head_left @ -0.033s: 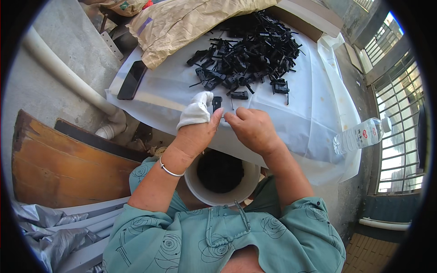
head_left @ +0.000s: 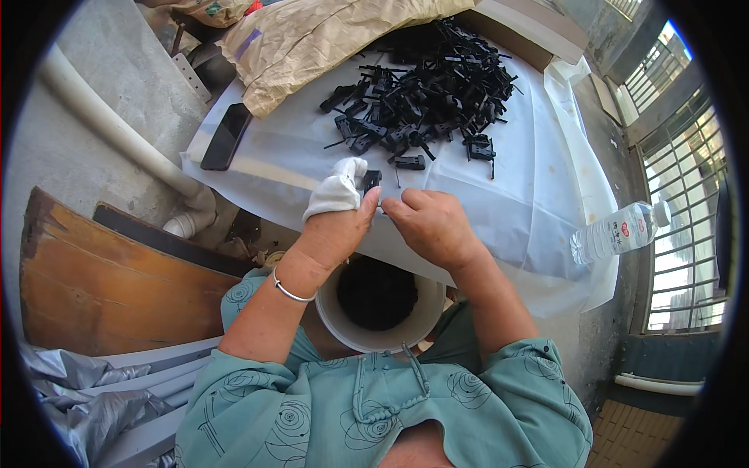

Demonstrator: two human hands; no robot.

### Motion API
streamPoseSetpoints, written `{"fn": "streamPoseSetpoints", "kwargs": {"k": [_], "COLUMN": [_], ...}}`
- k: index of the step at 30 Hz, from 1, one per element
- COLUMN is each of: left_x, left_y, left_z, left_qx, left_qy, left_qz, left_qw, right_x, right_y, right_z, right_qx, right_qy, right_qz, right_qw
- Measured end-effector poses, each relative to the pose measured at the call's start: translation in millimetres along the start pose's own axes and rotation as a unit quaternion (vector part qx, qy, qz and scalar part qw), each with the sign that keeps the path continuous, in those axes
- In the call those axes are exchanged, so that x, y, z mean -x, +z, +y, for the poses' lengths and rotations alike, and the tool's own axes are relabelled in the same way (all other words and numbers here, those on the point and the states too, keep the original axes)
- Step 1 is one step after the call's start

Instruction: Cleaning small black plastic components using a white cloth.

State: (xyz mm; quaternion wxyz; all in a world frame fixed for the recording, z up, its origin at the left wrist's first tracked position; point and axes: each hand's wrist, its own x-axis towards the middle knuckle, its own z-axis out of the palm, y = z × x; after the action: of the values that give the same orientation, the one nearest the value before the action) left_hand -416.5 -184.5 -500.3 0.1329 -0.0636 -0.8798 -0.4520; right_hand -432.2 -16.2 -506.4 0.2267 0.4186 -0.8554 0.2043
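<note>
Sheeted counter (head_left: 538, 187): pinching black plastic part (head_left: 372, 179) in left hand (head_left: 341, 206), long axis roughly fore-aft; right hand (head_left: 431, 221) curled just rightward, grip unclear.

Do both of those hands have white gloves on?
No, white cloth covers fingers of only the left hand, while the right hand is bare.
</note>
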Motion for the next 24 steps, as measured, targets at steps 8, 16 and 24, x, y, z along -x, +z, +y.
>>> {"fn": "streamPoseSetpoints", "kwargs": {"k": [8,16,24], "left_x": [13.7,20.7,29.8], "left_y": [0.9,4.3,7.1], "left_z": [12.7,8.7,13.6], "left_qx": [0.345,0.164,0.103], "left_qy": [-0.123,-0.009,0.038], "left_qz": [-0.123,-0.082,-0.054], "left_qw": [0.922,0.983,0.992], "right_x": [5.3,11.6,9.6], "right_y": [2.4,-3.7,2.4], "right_z": [-12.3,-5.6,-14.8], "right_qx": [-0.395,-0.4,-0.432], "right_qy": [0.275,0.233,0.267], "right_qz": [0.121,0.014,-0.009], "right_qw": [0.868,0.886,0.861]}}
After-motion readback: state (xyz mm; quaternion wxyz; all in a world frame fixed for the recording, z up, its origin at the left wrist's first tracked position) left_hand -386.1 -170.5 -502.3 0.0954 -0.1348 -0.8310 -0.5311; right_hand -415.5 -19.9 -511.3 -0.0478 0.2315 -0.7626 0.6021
